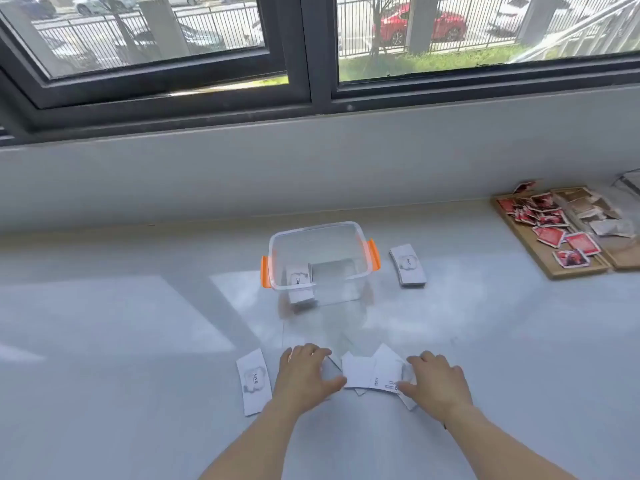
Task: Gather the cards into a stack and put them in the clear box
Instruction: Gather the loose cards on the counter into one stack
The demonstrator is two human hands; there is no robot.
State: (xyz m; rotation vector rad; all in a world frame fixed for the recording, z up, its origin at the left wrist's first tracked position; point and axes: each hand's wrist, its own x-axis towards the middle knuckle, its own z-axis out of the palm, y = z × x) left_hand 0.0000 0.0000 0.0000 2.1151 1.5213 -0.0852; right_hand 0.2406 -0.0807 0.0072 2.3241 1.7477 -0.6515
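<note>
Forearms: two bare forearms reach in from the near edge of the table, hands palm-down on the surface.
Left hand: flat over the left side of the loose cards, fingers spread and the grip apart, thumb touching the pile's near-left corner; it clamps nothing.
Right hand: flat on the right side of the same pile, grip likewise apart, thumb against the cards' near edge.
Loose cards: thin white paper rectangles, overlapping at odd angles between the two hands, some with small dark print.
Single card: lies alone just left of the left hand, white with a grey cloud shape and the word "love", slightly bowed.
Clear box: transparent plastic tub with rounded corners and orange latches on its left and right sides, lid off, near the table's middle; one small stack of cards already sits in its left part.
Outside stack: a squared pile just right of the box, not yet inside.
Step in hand: judged as sweeping the scattered pile together, early in the gathering.
Next move: likely needs both hands pressing inward to square the edges, then a pinch on a thin, slippery pile.
Table: smooth, pale grey, glossy with window light.
Wooden tray: at the far right edge, strewn with red and brown packets.
</note>
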